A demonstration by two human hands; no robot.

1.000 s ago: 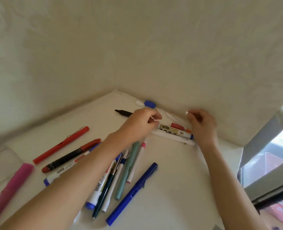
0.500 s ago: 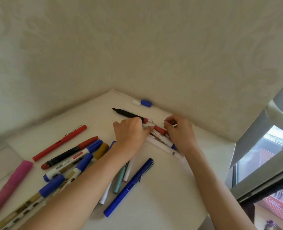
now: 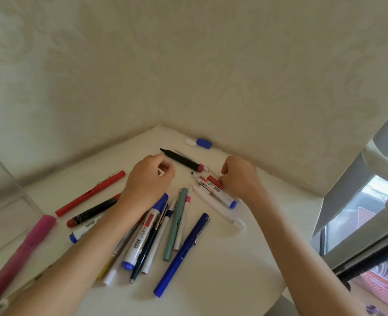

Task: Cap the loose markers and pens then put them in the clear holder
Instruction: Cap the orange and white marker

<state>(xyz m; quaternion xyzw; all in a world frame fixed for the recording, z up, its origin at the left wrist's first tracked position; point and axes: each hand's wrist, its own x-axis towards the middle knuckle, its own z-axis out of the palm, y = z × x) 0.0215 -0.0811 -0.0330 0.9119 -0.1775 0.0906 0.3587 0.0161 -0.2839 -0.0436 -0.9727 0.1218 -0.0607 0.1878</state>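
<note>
1. The left hand (image 3: 149,179) is over mid-bench (image 3: 234,258), fingers curled together. A small white bit shows between them, but I cannot tell whether it is gripped.
2. The right hand (image 3: 241,176), by the far right edge, pinches a red cap (image 3: 214,180) beside a white marker (image 3: 221,195).
3. Loose pens (image 3: 176,222) fan toward the near edge, and an uncapped black marker (image 3: 181,159) lies near the far corner.

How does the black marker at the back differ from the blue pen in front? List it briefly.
The black marker has a bare tip, no cap on it; the blue pen is capped, with a clip. The black marker lies far back by the wall corner; the blue pen lies near the front. The black marker slants up-left; the blue pen up-right. Both lie flat on the table, not held.
</note>
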